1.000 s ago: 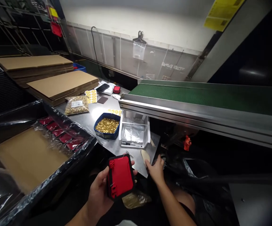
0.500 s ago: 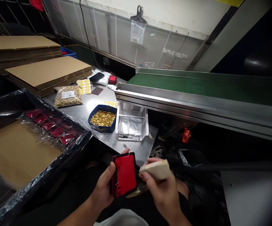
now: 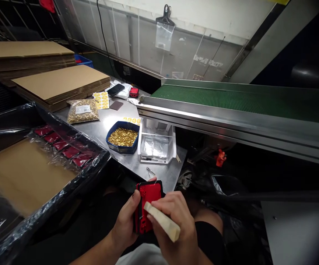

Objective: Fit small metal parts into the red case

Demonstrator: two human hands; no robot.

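My left hand [image 3: 126, 221] is closed around the left side of a red plastic case with a black rim [image 3: 151, 191], held upright above my lap. In my right hand [image 3: 180, 217] is a cream-coloured, wedge-like block [image 3: 163, 222], gripped between thumb and fingers. One end of the block lies over the red face of the case; whether it touches cannot be made out. The right hand and block hide the case's lower right part. Just beyond the case, a small metal piece [image 3: 150, 170] lies near the table's edge.
On the metal table [image 3: 126, 162] stand a blue tray of gold-coloured pieces [image 3: 123, 138], a white bin of clear bags [image 3: 155, 145] and a filled bag [image 3: 82, 111]. A plastic-lined box [image 3: 38, 173] holds several red packs at left. A green conveyor [image 3: 203, 97] runs off right.
My right hand has brought the block leftward over the face of the case, turning it so its far end now points down and right. The left hand keeps hold of the case.
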